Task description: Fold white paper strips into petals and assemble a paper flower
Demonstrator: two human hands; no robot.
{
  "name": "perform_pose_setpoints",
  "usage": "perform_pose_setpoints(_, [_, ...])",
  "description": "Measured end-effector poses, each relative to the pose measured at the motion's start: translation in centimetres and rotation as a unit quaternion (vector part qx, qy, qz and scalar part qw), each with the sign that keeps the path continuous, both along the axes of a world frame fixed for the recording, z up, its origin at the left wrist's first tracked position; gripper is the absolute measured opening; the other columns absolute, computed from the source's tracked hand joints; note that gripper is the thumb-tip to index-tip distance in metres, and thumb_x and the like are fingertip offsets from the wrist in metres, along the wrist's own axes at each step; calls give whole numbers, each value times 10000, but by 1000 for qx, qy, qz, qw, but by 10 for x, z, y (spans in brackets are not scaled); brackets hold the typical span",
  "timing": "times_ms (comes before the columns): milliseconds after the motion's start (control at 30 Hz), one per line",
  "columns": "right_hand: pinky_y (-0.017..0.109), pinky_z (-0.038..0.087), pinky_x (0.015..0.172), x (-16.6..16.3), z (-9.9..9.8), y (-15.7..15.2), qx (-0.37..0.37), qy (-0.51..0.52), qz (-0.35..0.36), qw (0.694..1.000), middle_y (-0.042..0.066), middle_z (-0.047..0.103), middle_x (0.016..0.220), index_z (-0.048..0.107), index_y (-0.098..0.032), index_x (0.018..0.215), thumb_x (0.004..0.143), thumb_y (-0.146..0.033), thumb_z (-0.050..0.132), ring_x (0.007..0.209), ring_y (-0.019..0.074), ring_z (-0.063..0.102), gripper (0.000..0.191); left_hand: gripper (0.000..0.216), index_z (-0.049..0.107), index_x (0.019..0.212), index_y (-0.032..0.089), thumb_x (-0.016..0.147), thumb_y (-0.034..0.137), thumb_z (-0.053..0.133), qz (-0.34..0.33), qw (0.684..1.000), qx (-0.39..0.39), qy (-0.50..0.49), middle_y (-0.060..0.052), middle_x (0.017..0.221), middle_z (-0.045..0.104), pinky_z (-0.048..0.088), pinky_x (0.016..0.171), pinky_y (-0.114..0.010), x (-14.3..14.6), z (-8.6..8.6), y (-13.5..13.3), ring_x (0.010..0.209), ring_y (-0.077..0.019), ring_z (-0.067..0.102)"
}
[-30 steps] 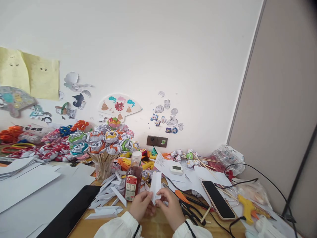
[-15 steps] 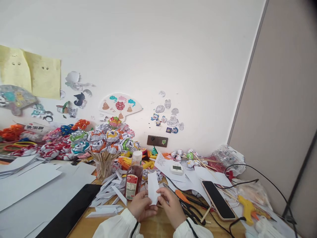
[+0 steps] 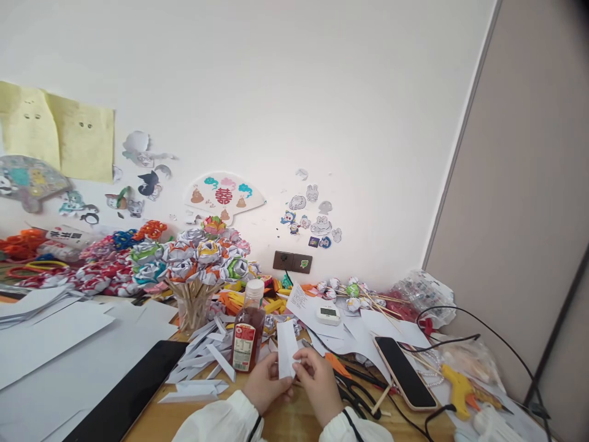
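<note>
A narrow strip of white paper (image 3: 287, 347) with a lengthwise crease stands upright between my two hands, above the front of the table. My left hand (image 3: 265, 382) grips its lower left side, the thumb lying across the bottom. On the other edge, my right hand (image 3: 316, 379) pinches the paper between thumb and fingers. Just left and behind is a bottle of reddish-brown liquid (image 3: 248, 328) with a white cap. Folded white paper pieces (image 3: 196, 388) lie in a heap left of my hands. Black-handled scissors (image 3: 356, 396) rest right of my right hand.
A black tablet-like slab (image 3: 133, 393) and white sheets (image 3: 55, 350) cover the left side. Paper flowers on sticks (image 3: 202, 258) stand in a cup behind. To the right lie a phone (image 3: 405, 372), a white timer (image 3: 328, 313), a yellow glue gun (image 3: 457, 388) and black cables.
The paper strip has tilted slightly and its crease shows more clearly. My left thumb has shifted right along its lower end. Both hands keep hold of it.
</note>
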State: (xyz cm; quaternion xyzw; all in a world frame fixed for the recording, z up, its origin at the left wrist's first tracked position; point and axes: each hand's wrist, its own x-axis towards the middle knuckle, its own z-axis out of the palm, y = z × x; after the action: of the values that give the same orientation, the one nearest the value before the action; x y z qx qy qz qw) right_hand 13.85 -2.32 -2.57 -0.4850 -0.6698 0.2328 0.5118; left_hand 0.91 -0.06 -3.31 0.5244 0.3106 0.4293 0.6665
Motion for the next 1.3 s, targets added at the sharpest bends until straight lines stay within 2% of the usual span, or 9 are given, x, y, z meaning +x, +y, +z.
perform_pose_setpoints(233, [228,399,522,-2,-6,0,-3,9,-18,1000,-4,535,599,535,-189,790,701,-222,488,569,146,507,106,492,416,807,144,440,313,697,20,999,22,19,30,514,592,408,381,-240,3,-5,3,385,-111,523])
perform_pose_setpoints(500, [223,402,490,-3,-7,1,4,48,-10,999,-3,540,572,544,-186,763,693,-257,499,545,148,516,109,413,402,758,159,468,261,678,22,998,20,51,51,462,570,417,380,-237,1,5,-3,367,-101,510])
perform_pose_setpoints(667, [240,422,506,-5,0,-4,-18,85,22,996,-2,552,577,516,-188,848,751,-283,435,534,151,534,158,441,409,773,159,452,270,691,19,999,18,48,46,479,580,421,391,-242,-1,6,-3,375,-103,518])
perform_pose_setpoints(833, [244,437,536,-5,-2,-2,-28,112,40,992,-7,571,613,461,-185,968,689,-217,507,572,154,549,285,431,444,779,153,450,284,689,36,999,8,34,39,472,573,414,419,-244,0,8,-3,409,-116,532])
perform_pose_setpoints(1000, [267,432,638,2,0,1,11,69,2,998,36,604,749,555,-185,881,721,-224,462,704,177,556,189,436,490,794,167,404,163,686,-4,999,20,35,20,565,599,408,463,-254,-2,7,-3,485,-140,554])
perform_pose_setpoints(1067, [279,411,716,6,4,0,44,44,-2,998,50,600,837,592,-192,849,758,-231,418,805,185,535,201,391,518,738,164,382,128,676,32,998,37,28,12,580,606,417,513,-261,-5,6,1,537,-152,562])
perform_pose_setpoints(1167, [282,395,739,10,12,-2,85,-7,13,996,42,594,827,614,-210,843,785,-215,378,822,181,517,243,233,532,664,167,458,217,626,104,994,0,-29,-4,599,619,422,589,-277,-10,8,6,592,-161,571])
perform_pose_setpoints(1233, [283,391,733,10,16,-4,97,-44,15,994,39,594,812,609,-221,880,783,-204,387,813,180,511,243,192,528,677,175,554,323,541,107,992,-42,-56,-12,581,621,421,595,-295,-13,12,7,577,-165,573])
perform_pose_setpoints(1300, [287,386,737,9,17,-6,102,-77,12,992,38,591,814,590,-231,936,778,-202,402,811,180,505,247,248,539,694,173,607,397,478,95,995,-30,-29,-15,572,614,418,608,-304,-13,17,4,583,-169,567])
